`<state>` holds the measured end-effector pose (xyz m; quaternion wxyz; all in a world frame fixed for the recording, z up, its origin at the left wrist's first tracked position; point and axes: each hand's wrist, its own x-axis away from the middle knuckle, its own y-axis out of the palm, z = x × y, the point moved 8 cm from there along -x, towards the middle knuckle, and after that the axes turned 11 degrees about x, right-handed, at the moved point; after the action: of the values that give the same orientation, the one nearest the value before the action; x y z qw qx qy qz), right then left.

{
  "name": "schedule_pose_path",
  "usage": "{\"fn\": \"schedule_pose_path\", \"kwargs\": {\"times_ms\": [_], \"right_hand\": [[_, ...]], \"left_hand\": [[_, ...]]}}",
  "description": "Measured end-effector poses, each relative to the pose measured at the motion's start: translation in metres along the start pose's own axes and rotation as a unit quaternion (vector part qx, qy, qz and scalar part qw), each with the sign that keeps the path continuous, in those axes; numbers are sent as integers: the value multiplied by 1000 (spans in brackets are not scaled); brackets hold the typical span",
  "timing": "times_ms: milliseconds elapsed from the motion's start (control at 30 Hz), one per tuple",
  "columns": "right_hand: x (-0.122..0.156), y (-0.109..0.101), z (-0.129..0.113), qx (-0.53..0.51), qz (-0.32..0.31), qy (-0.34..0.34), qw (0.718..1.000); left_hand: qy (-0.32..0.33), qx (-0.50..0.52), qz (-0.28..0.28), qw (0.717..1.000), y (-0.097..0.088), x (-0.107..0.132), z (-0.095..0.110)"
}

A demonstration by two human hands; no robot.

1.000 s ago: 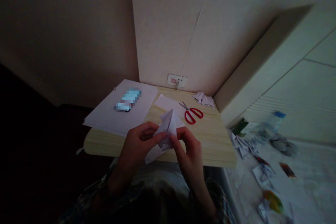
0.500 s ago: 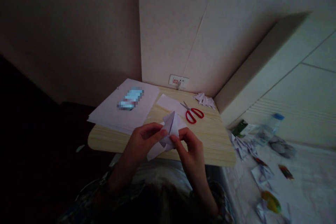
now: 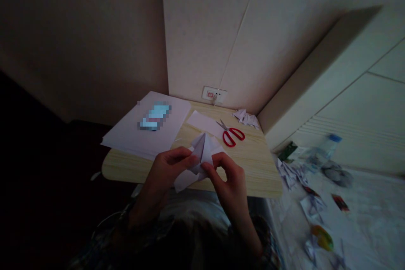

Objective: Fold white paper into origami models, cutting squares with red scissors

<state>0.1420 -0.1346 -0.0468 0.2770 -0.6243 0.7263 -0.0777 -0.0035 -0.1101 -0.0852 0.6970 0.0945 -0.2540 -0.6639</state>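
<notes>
A white folded paper [image 3: 205, 148] with a pointed top is held above the front part of the wooden table [image 3: 253, 173]. My left hand [image 3: 169, 168] pinches its left side between thumb and fingers. On the right side, my right hand [image 3: 228, 173] grips it too, thumb on the near face. Lower flaps of the paper stick out below the hands; the fingertips behind it are hidden. Just beyond lie scissors with red handles [image 3: 232, 136], blades parted, their tips over a white paper piece [image 3: 202, 121].
At the left, a phone with a blurred screen [image 3: 155, 116] rests on a stack of white sheets [image 3: 126, 135]. Folded papers [image 3: 246, 118] lie at the back right corner. A wall socket [image 3: 214, 95] sits behind. Rightward, a bed [image 3: 373, 202] bears a plastic bottle [image 3: 327, 147] and more folded papers [image 3: 289, 174].
The folded paper is tilted slightly and its front fold looks a little wider. Both hands keep their pinch on it. The whole view has shifted slightly.
</notes>
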Motion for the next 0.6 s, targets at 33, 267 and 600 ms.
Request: {"fn": "schedule_pose_path", "kwargs": {"times_ms": [33, 267, 600], "right_hand": [[0, 0, -1, 4, 1, -2, 1000], [-1, 1, -9, 21, 6, -33, 999], [-5, -10, -21, 46, 11, -91, 995]], "left_hand": [[-4, 9, -1, 1000, -1, -1, -1], [-25, 57, -10, 998, 2, -6, -2], [78, -12, -35, 996, 11, 0, 13]]}}
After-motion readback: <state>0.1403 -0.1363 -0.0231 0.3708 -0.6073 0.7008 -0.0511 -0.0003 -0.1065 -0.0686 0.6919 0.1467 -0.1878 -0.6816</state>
